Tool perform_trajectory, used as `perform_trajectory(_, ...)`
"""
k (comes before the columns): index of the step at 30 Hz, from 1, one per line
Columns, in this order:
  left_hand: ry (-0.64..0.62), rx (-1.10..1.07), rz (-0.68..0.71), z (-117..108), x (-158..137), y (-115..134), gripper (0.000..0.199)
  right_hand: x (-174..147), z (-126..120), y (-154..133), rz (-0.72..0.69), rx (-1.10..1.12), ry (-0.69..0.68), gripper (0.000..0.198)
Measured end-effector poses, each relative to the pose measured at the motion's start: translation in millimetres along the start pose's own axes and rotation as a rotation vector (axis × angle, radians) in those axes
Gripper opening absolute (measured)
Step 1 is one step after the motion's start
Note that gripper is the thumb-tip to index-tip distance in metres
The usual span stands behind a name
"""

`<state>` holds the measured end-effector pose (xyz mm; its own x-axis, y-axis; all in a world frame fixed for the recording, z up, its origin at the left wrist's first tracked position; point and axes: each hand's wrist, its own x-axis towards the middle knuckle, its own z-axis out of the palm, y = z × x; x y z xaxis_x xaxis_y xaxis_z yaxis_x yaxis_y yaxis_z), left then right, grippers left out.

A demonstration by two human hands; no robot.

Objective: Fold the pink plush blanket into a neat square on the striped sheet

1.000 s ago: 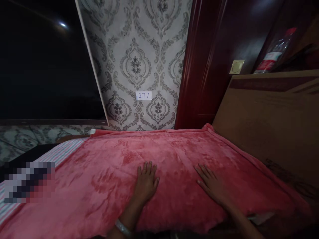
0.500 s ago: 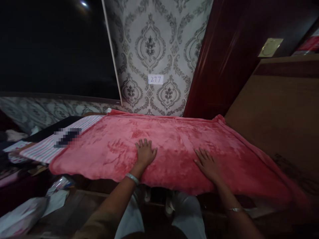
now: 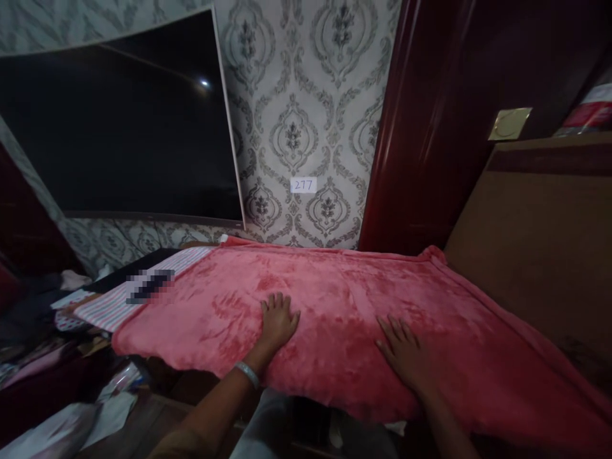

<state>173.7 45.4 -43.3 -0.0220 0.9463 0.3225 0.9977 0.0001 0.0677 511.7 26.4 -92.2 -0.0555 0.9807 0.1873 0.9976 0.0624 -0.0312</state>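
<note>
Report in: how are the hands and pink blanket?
Left hand, right hand: open, palms down. Pink blanket: spread beneath. Dark blurred item: by blanket's left edge.

Blanket [image 3: 329, 287] lies before wall [image 3: 291, 83] (box [image 3: 535, 242] at right).

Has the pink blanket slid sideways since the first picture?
No, not visibly. The pink blanket keeps its white-tipped far corner just below and left of the lower right corner of the television. The camera view has shifted.

In my view, a dark screen [image 3: 143, 140] occupies the upper left; a label [image 3: 303, 185] reading 277 is fixed to patterned wallpaper [image 3: 293, 127] at upper centre; a brown carton [image 3: 530, 236] stands at right.
</note>
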Motion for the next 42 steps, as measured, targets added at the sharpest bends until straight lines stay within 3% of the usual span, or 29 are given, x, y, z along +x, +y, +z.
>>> perform_trajectory(6, 0.001, -0.040, 0.161, 2, 1, -1, 0.041, 1, 1, -2, 0.027, 0.071, -0.004, 0.061)
perform_trajectory(10, -0.054, -0.044, 0.205, -12, 6, -4, 0.039, 6, 1, 8, 0.014, 0.196, -0.022, 0.062)
perform_trajectory(14, -0.291, -0.119, 0.264, -34, 46, -9, 0.029, 29, -4, 27, 0.027, 0.426, 0.008, 0.057)
perform_trajectory(17, -0.318, -0.200, 0.246, -38, 97, 1, 0.039, 66, -19, 23, 0.109, 0.506, 0.159, 0.058)
perform_trajectory(19, -0.286, -0.216, 0.255, -30, 132, 16, 0.046, 97, -30, 11, 0.099, 0.482, 0.211, 0.062)
perform_trajectory(23, -0.254, -0.229, 0.274, -5, 189, 53, 0.054, 160, -44, -13, 0.043, 0.353, 0.022, 0.069)
perform_trajectory(28, -0.255, -0.234, 0.361, 27, 236, 99, 0.059, 220, -37, -7, 0.118, 0.250, -0.091, 0.063)
perform_trajectory(32, -0.265, -0.202, 0.458, 61, 251, 123, 0.060, 255, -25, 3, 0.098, 0.226, -0.098, 0.058)
perform_trajectory(36, -0.212, -0.123, 0.516, 90, 248, 128, 0.061, 273, -10, 3, 0.064, 0.167, -0.180, 0.059)
perform_trajectory(42, -0.206, -0.121, 0.503, 99, 250, 126, 0.060, 275, 2, 6, 0.017, 0.155, -0.178, 0.063)
